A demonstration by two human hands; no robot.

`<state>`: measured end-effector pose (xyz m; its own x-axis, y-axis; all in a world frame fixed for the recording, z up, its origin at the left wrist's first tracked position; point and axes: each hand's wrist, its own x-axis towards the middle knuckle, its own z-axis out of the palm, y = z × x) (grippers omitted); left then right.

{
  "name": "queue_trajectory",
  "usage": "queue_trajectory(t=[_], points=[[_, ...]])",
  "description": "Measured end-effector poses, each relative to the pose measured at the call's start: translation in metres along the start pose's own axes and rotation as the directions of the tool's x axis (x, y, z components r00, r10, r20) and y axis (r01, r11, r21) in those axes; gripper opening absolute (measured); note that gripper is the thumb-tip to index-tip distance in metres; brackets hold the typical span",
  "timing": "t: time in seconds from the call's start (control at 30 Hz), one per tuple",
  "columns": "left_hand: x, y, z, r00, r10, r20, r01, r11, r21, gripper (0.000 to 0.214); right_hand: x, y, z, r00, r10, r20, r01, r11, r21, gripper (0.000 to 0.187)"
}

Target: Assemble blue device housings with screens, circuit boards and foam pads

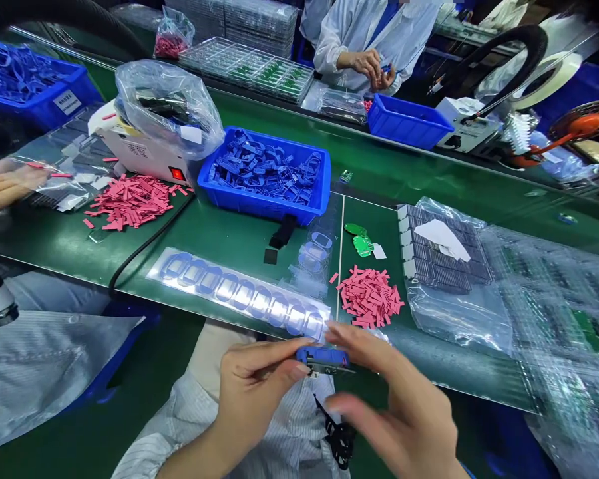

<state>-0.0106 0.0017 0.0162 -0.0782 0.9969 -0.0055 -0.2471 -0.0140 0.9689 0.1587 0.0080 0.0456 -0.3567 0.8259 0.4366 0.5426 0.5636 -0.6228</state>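
My left hand (252, 389) pinches a small blue plastic housing (329, 357) at its left end, between thumb and fingers. Dark and metallic parts show along the housing's lower side, too small to name. Close to its right end is my right hand (409, 399), with thumb and fingers spread apart and the thumb smeared by motion. Whether a right fingertip touches the housing I cannot tell. Just beyond both hands, a strip of clear oval film stickers (249, 296) lies along the bench edge. A pile of pink foam strips (372, 297) lies behind my right hand.
On the green bench (219, 243) stands a blue bin (264, 206) of blue housings. Green circuit boards (362, 245), bagged grey parts (444, 259) and stacked clear trays (569, 319) lie rightward. A black cable (150, 246) crosses leftward. Co-workers' hands (369, 66) show across the bench and at left.
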Motion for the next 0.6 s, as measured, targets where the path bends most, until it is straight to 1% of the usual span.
queue_trajectory(t=[0.03,0.07,0.13,0.17,0.23,0.33,0.4,0.47,0.53,0.6], points=[[0.000,0.002,0.000,0.999,0.038,0.010,-0.038,0.999,0.037,0.019,0.002,-0.001,0.001,0.994,0.108,-0.018,-0.106,0.991,0.084,0.026],[0.000,0.003,0.000,0.998,0.066,0.016,-0.067,0.995,0.070,0.020,0.004,-0.001,0.001,0.983,0.182,-0.007,-0.179,0.972,0.153,0.018],[0.000,0.004,-0.001,0.993,0.111,0.028,-0.114,0.986,0.122,0.022,0.008,-0.002,-0.001,0.971,0.237,0.039,-0.240,0.944,0.227,0.008],[0.000,0.003,-0.001,0.990,0.138,0.031,-0.141,0.980,0.142,0.023,0.010,-0.002,-0.002,0.969,0.239,0.056,-0.245,0.940,0.237,0.008],[0.000,0.003,-0.003,0.977,0.205,0.061,-0.213,0.961,0.175,0.025,0.012,-0.002,-0.004,0.971,0.228,0.069,-0.238,0.941,0.239,0.015],[0.001,0.003,-0.005,0.940,0.312,0.136,-0.335,0.919,0.209,0.028,0.010,-0.001,-0.004,0.977,0.202,0.076,-0.214,0.949,0.233,0.016],[0.001,0.005,-0.007,0.920,0.350,0.177,-0.383,0.897,0.220,0.030,0.007,-0.001,-0.004,0.982,0.177,0.063,-0.187,0.953,0.239,0.016],[0.002,0.008,-0.007,0.917,0.342,0.205,-0.384,0.897,0.221,0.032,0.005,-0.001,-0.004,0.989,0.143,0.038,-0.148,0.958,0.246,0.017],[0.002,0.011,-0.007,0.924,0.311,0.221,-0.357,0.909,0.216,0.032,0.003,-0.002,-0.004,0.993,0.118,0.026,-0.121,0.959,0.255,0.018],[0.001,0.013,-0.006,0.935,0.285,0.210,-0.328,0.921,0.209,0.030,0.003,-0.003,-0.005,0.991,0.128,0.038,-0.134,0.954,0.267,0.018]])
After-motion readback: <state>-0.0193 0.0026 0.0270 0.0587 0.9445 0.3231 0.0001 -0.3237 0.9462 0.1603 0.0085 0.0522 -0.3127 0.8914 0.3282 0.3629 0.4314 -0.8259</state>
